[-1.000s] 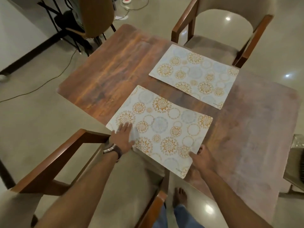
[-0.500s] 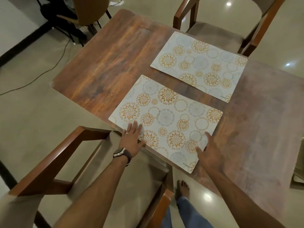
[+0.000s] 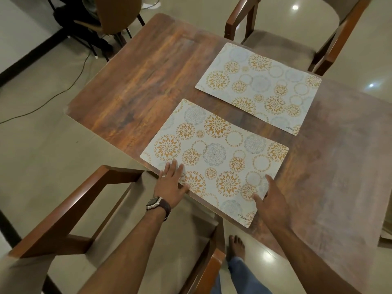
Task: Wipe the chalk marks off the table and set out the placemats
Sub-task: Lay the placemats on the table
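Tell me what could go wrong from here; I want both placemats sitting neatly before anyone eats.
1. The near placemat has its near corner right at the table edge; a push from the left hand or right hand might slide it past the edge.
2. A pale haze shows on the table's right side, possibly chalk, so wiping may be unfinished.

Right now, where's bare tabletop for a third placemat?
Widest bare wood on the table: left of both mats, up to the far-left corner. Another open stretch right of the near placemat and far placemat. Crowded: the near edge, where both hands rest.
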